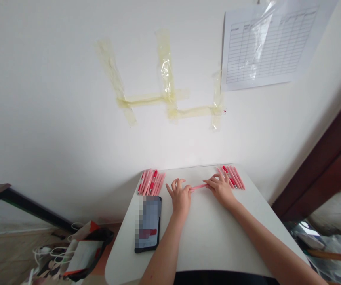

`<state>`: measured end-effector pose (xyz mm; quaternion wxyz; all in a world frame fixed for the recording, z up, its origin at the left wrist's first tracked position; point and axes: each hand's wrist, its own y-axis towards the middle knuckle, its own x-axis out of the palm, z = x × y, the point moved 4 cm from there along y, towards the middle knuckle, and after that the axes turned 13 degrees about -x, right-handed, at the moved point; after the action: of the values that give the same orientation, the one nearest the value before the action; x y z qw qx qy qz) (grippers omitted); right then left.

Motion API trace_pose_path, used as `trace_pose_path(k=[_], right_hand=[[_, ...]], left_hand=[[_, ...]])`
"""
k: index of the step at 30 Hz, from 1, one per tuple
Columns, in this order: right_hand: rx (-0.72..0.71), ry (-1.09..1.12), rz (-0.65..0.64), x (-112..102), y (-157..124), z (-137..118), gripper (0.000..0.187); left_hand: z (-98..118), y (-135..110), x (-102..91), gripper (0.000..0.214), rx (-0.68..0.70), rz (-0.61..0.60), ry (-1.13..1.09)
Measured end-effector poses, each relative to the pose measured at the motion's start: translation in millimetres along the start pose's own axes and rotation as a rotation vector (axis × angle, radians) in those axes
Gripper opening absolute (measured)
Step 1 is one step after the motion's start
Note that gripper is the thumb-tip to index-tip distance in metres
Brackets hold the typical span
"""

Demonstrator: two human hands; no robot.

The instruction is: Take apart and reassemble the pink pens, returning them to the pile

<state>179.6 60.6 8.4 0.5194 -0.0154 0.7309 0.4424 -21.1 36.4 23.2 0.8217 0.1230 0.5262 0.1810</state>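
A slim pink pen (199,187) lies crosswise between my hands, just above or on the white table (212,237); I cannot tell which. My left hand (180,197) pinches its left end between thumb and finger, with the other fingers spread. Its right end is in the fingertips of my right hand (221,189). Behind that hand sits a group of pink and red pens (237,177), partly covered by it. A fuller pile of pink and red pens (151,183) rests at the table's back left corner, left of my left hand.
A phone (148,223) with a blurred screen lies on the table's left side. The white wall behind carries yellowed tape (146,101) and a printed sheet (265,47). Bags and cables (81,253) are on the floor at left. Dark red wood (321,158) stands at right.
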Motion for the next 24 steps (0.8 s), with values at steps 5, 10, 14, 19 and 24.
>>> trace_pose_path(k=[5, 10, 14, 19, 24], right_hand=[[-0.034, -0.065, -0.006, 0.0, 0.2, -4.4, 0.024], [-0.058, -0.097, 0.078, -7.2, 1.6, -9.2, 0.019], [-0.084, -0.142, 0.127, -13.1, 3.5, -12.3, 0.018], [-0.095, -0.175, 0.157, -15.2, 3.4, -12.9, 0.021], [-0.094, -0.148, 0.179, -16.3, 2.7, -12.8, 0.022]], left_hand=[[-1.2, -0.9, 2.9, 0.015, -0.007, 0.009, 0.012], [0.7, -1.9, 2.8, 0.023, -0.015, 0.013, 0.047], [5.1, -1.4, 0.6, 0.028, -0.004, 0.02, 0.027], [5.5, -0.4, 0.0, 0.029, -0.014, 0.014, -0.01], [2.9, 0.0, 2.7, 0.029, -0.036, 0.0, -0.055]])
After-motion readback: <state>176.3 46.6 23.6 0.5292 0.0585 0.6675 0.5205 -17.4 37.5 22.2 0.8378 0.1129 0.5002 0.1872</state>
